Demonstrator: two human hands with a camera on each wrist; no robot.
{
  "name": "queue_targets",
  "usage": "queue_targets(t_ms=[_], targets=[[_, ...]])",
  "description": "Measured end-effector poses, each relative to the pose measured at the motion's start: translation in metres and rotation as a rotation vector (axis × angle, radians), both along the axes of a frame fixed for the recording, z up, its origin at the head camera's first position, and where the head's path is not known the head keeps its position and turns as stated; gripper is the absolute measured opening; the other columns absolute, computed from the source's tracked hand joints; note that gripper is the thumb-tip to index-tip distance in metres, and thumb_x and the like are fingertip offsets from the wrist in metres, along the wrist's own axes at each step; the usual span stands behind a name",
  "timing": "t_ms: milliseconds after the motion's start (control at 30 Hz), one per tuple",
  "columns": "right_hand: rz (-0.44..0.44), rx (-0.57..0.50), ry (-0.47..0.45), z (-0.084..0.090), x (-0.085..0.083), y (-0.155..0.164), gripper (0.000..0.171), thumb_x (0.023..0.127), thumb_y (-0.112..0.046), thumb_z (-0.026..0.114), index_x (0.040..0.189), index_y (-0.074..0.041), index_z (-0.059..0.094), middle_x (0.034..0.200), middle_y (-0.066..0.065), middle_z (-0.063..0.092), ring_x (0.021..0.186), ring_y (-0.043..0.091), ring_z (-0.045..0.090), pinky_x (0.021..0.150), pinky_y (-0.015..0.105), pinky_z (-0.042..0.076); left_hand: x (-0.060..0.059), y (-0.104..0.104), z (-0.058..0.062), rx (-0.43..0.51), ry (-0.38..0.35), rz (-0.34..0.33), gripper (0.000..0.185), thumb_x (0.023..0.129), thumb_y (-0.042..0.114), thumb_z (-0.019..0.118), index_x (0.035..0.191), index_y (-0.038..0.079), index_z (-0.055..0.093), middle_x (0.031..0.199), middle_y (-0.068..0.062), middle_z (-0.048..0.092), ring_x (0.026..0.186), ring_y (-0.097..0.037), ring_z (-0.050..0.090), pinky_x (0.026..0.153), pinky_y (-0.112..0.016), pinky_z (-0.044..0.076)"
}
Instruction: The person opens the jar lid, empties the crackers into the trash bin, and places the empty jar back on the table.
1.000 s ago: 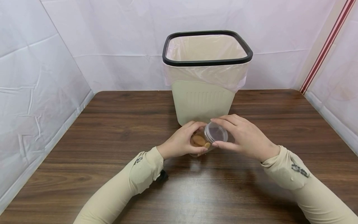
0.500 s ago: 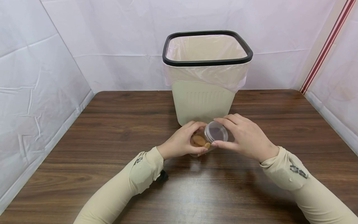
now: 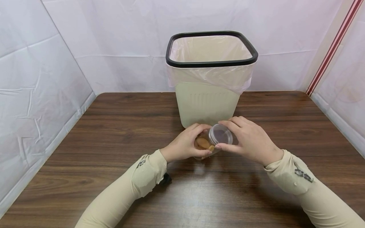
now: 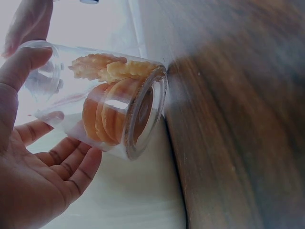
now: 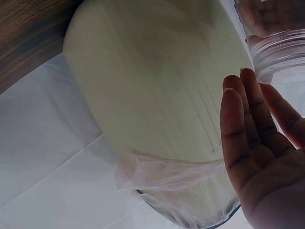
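A clear plastic jar (image 3: 201,145) with round tan biscuits (image 3: 203,142) lies tilted just above the table, in front of the bin. My left hand (image 3: 206,141) grips its body, thumb below and fingers over the top. My right hand (image 3: 220,135) holds the clear screw lid (image 3: 224,134) between thumb and fingers. In the left wrist view the jar (image 4: 119,105) shows the biscuits (image 4: 107,114) stacked against its base, with my left hand (image 4: 33,157) cupped round it. The right wrist view shows the ribbed lid (image 5: 281,52) at the right hand's fingertips (image 5: 248,95).
A cream waste bin (image 3: 208,104) with a black rim (image 3: 211,63) and a thin plastic liner stands right behind the hands. The dark wooden table (image 3: 114,133) is walled by white sheeting on three sides. A small black object (image 3: 166,180) peeks out under my left forearm.
My right hand and forearm have shifted slightly on the lid. The jar and my left hand stay where they were.
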State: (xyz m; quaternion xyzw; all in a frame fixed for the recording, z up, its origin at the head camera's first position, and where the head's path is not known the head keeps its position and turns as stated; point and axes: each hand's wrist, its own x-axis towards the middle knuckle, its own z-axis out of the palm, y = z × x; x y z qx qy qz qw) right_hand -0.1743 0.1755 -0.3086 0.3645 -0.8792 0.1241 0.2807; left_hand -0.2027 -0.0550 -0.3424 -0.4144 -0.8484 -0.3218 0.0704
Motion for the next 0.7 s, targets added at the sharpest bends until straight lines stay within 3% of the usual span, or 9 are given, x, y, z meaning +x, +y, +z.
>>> queue_targets(t_ms=[267, 700], targets=[[-0.011, 0.004, -0.045, 0.0007, 0.0014, 0.0005, 0.061, 0.078, -0.054, 0.070, 0.117, -0.007, 0.063, 0.098, 0.006, 0.064, 0.087, 0.020, 0.060, 0.072, 0.036, 0.052, 0.0001, 0.0003, -0.0010, -0.006, -0.026, 0.010, 0.062, 0.075, 0.026, 0.082, 0.129, 0.011, 0.054, 0.117, -0.005, 0.059, 0.107, -0.016, 0.057, 0.096, -0.030, 0.049], [0.049, 0.008, -0.049, 0.0026, 0.0008, 0.0027, 0.060, 0.079, -0.047, 0.073, 0.122, -0.006, 0.062, 0.107, 0.007, 0.064, 0.093, 0.022, 0.060, 0.077, 0.037, 0.052, 0.0002, 0.0000, -0.0002, -0.021, -0.029, 0.013, 0.063, 0.075, 0.027, 0.081, 0.130, 0.010, 0.053, 0.117, -0.006, 0.059, 0.106, -0.016, 0.056, 0.095, -0.030, 0.049]])
